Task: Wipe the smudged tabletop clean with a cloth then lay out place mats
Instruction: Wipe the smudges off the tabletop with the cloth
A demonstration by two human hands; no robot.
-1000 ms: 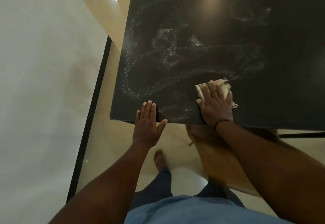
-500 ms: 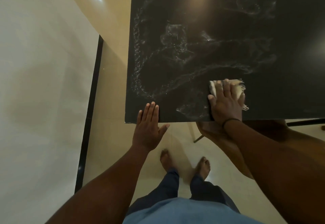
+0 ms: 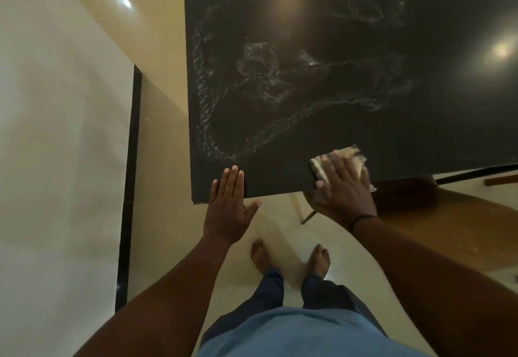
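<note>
A black tabletop (image 3: 350, 56) fills the upper right, streaked with white smudges (image 3: 252, 104) across its left and middle. My right hand (image 3: 343, 188) presses a pale fringed cloth (image 3: 351, 156) flat against the table's near edge, fingers straight over it. My left hand (image 3: 228, 208) lies flat with straight fingers, its fingertips on the near left corner of the table and the palm hanging off the edge. No place mats are in view.
A wooden chair seat (image 3: 437, 230) sits under the table's near edge at the right. A white wall (image 3: 56, 146) with a black skirting strip (image 3: 129, 188) runs along the left. My bare feet (image 3: 288, 258) stand on beige floor tiles.
My right hand has dragged the cloth back toward the near edge of the table. The strip along that edge now looks free of smudges. My left hand has stayed at the corner.
</note>
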